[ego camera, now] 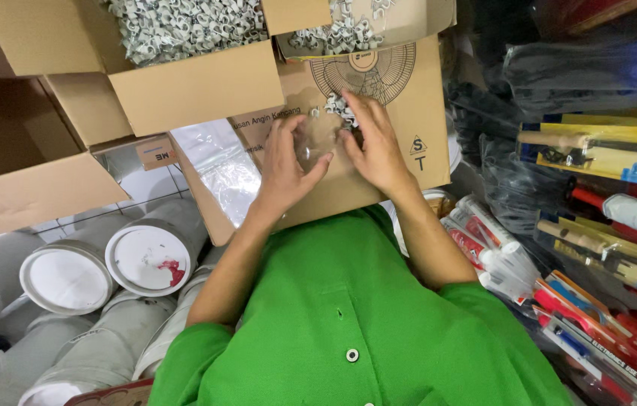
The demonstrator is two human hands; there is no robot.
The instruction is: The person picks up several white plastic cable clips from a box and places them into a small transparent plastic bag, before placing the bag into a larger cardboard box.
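Clear bag (317, 146) between left hand (285, 169), right hand (375, 146)

Tiled floor (145, 184) down there has fat grey pipe rolls (70, 278) with white caps lying on it, cardboard boxes (198, 90) stacked above.

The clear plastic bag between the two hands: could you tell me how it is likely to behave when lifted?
The clear plastic bag looks thin and crinkled, so probably floppy. Its glossy film may be slippery. With only a few small grey clips by the right hand, it is likely light; the left hand supports it.
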